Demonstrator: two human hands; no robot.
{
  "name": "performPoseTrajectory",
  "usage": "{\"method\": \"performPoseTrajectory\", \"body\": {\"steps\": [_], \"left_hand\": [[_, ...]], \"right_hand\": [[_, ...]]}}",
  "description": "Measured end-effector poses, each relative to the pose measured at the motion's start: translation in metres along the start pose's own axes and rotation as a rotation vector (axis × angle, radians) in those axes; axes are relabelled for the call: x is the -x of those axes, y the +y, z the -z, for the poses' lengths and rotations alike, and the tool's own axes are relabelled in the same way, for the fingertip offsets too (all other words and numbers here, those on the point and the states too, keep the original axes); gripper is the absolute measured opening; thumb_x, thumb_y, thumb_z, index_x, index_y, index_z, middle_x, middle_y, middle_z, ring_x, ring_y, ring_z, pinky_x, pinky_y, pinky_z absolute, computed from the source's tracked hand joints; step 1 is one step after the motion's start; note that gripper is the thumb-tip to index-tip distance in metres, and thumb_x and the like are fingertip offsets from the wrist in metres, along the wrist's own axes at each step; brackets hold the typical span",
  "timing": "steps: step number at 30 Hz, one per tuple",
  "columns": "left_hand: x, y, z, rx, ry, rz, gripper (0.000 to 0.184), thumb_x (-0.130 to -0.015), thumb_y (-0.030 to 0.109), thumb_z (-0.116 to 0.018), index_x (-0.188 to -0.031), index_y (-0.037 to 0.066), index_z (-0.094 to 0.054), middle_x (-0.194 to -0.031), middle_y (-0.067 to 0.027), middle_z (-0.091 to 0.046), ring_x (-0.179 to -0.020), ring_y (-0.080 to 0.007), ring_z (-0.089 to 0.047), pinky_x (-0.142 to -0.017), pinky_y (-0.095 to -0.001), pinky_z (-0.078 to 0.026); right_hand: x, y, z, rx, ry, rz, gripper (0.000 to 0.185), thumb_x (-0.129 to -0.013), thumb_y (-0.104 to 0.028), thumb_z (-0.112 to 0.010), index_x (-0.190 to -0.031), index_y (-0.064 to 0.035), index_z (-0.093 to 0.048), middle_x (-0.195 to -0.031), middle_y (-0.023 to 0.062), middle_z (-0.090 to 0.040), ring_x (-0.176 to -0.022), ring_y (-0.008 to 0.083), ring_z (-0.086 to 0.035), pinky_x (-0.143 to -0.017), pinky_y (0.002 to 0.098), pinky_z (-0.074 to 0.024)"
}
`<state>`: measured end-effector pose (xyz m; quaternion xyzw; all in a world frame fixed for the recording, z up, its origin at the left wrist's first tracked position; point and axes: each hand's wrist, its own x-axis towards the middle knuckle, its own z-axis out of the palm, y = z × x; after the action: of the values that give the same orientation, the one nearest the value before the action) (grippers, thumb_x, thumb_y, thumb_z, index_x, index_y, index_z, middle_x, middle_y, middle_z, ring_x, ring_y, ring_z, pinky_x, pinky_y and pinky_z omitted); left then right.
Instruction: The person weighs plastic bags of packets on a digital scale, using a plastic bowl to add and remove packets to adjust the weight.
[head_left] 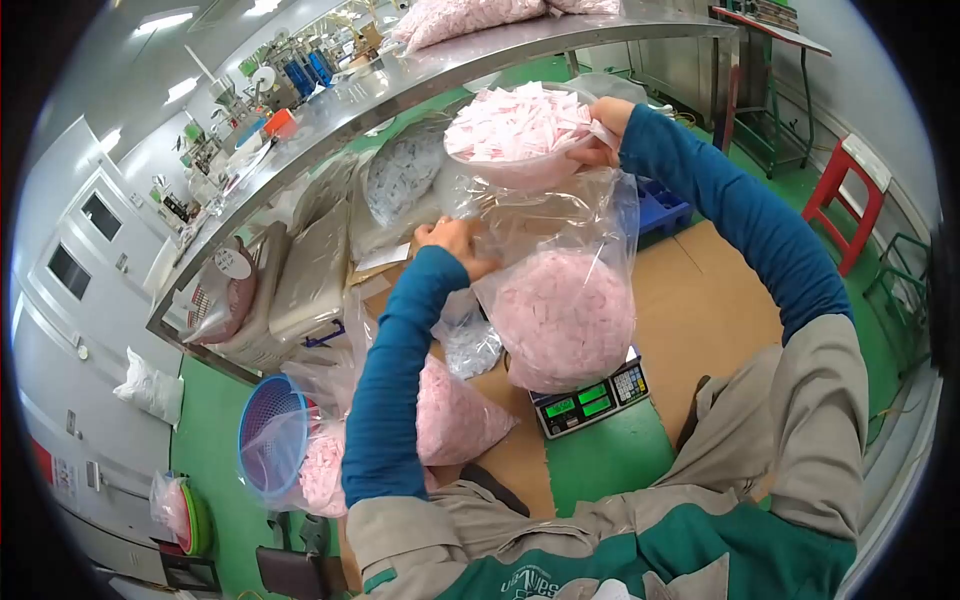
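Note:
A large clear plastic bag (565, 315), its lower part full of small pink packets, stands on a digital scale (590, 404) with green lit displays. My left hand (458, 247) is closed on the left edge of the bag's mouth. Above the bag's open top, my right hand (606, 135) grips the right rim of a round bowl (515, 172) heaped with pink and white packets (520, 118). The bowl looks roughly level. Left of the scale sits another bag of pink packets (455, 415).
A steel table (370, 90) runs across the back, with pink bags on top and bags of packets on its lower shelf. At the lower left are a blue basket (272, 440) and a dark stool (290, 572). A red stool (848, 190) stands at the right.

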<state>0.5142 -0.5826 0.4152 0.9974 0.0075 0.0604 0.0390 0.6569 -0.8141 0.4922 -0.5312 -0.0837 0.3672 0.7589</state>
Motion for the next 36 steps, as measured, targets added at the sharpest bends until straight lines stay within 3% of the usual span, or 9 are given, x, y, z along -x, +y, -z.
{"method": "performPoseTrajectory", "body": {"steps": [2,4,8,11,14,24,29,31,36], "left_hand": [[0.014,-0.003,0.007,-0.036,-0.086,-0.045,0.023,-0.058,0.036,-0.064,-0.072,0.018,-0.064,-0.075,-0.0017,-0.057,-0.086,-0.0217,-0.050,-0.079,-0.0418,-0.029],[0.040,0.001,0.022,0.089,0.102,-0.348,0.010,-0.060,0.025,-0.064,-0.069,0.020,-0.063,-0.077,0.0012,-0.057,-0.085,-0.0200,-0.049,-0.077,-0.0415,-0.029],[0.070,0.020,0.047,0.265,0.078,-0.545,0.017,-0.061,0.006,-0.064,-0.073,0.017,-0.060,-0.085,0.0034,-0.053,-0.098,-0.0211,-0.045,-0.089,-0.0446,-0.023],[0.088,0.040,0.049,0.217,0.087,-0.518,0.023,-0.061,0.004,-0.064,-0.078,0.019,-0.060,-0.087,0.0038,-0.052,-0.103,-0.0211,-0.044,-0.093,-0.0573,-0.008],[0.092,0.052,0.042,0.042,0.243,-0.545,0.018,-0.063,0.009,-0.064,-0.075,0.022,-0.059,-0.077,0.0032,-0.050,-0.098,-0.0199,-0.046,-0.090,-0.0636,-0.012],[0.080,0.080,0.023,-0.033,0.492,-0.570,0.016,-0.060,0.007,-0.059,-0.072,0.019,-0.059,-0.072,0.0040,-0.050,-0.090,-0.0174,-0.050,-0.094,-0.0559,-0.012],[0.079,0.106,0.012,-0.011,0.647,-0.625,0.012,-0.061,0.007,-0.057,-0.068,0.017,-0.057,-0.069,0.0039,-0.051,-0.085,-0.0169,-0.052,-0.096,-0.0495,-0.015],[0.086,0.096,0.014,0.014,0.729,-0.558,0.014,-0.060,0.006,-0.057,-0.068,0.017,-0.059,-0.069,0.0037,-0.052,-0.083,-0.0171,-0.052,-0.096,-0.0457,-0.016],[0.118,0.067,0.012,0.128,0.784,-0.375,0.017,-0.060,0.003,-0.060,-0.074,0.013,-0.063,-0.074,0.0015,-0.055,-0.087,-0.0212,-0.050,-0.094,-0.0407,-0.019]], "right_hand": [[0.008,-0.002,0.001,-0.002,0.028,-0.063,0.036,-0.082,-0.013,-0.032,-0.112,0.0030,-0.045,-0.107,0.0205,-0.051,-0.088,0.0332,-0.057,-0.060,0.0306,-0.0551],[0.001,-0.001,0.009,0.042,-0.004,-0.103,0.035,-0.082,-0.013,-0.033,-0.110,0.0019,-0.048,-0.106,0.0196,-0.053,-0.088,0.0329,-0.057,-0.059,0.0297,-0.0549],[-0.003,0.002,0.009,0.053,-0.005,-0.174,0.034,-0.081,-0.014,-0.035,-0.108,0.0000,-0.051,-0.104,0.0179,-0.055,-0.085,0.0324,-0.058,-0.058,0.0292,-0.0546],[-0.005,0.008,0.015,0.056,0.024,-0.135,0.034,-0.081,-0.014,-0.036,-0.108,-0.0004,-0.051,-0.102,0.0168,-0.056,-0.084,0.0308,-0.059,-0.057,0.0295,-0.0546],[-0.012,0.012,0.037,0.142,-0.048,-0.127,0.032,-0.081,-0.014,-0.037,-0.107,-0.0020,-0.052,-0.100,0.0140,-0.058,-0.081,0.0254,-0.060,-0.058,0.0306,-0.0546],[0.024,0.039,0.053,0.649,-0.150,-0.288,0.036,-0.077,-0.008,-0.043,-0.112,-0.0103,-0.049,-0.097,0.0071,-0.060,-0.069,0.0184,-0.063,-0.049,0.0293,-0.0533],[-0.032,0.088,0.044,1.400,-0.685,0.089,0.045,-0.075,-0.006,-0.045,-0.120,-0.0091,-0.042,-0.102,0.0110,-0.057,-0.088,0.0258,-0.059,-0.047,0.0330,-0.0549],[0.014,0.087,-0.004,1.203,-0.161,-0.175,0.049,-0.074,-0.009,-0.048,-0.122,-0.0111,-0.039,-0.106,0.0144,-0.054,-0.100,0.0312,-0.052,-0.053,0.0383,-0.0546],[-0.012,0.097,-0.008,1.906,-0.004,0.359,0.059,-0.069,-0.010,-0.055,-0.123,-0.0198,-0.036,-0.103,0.0227,-0.054,-0.093,0.0377,-0.053,-0.072,0.0432,-0.0458]]}}
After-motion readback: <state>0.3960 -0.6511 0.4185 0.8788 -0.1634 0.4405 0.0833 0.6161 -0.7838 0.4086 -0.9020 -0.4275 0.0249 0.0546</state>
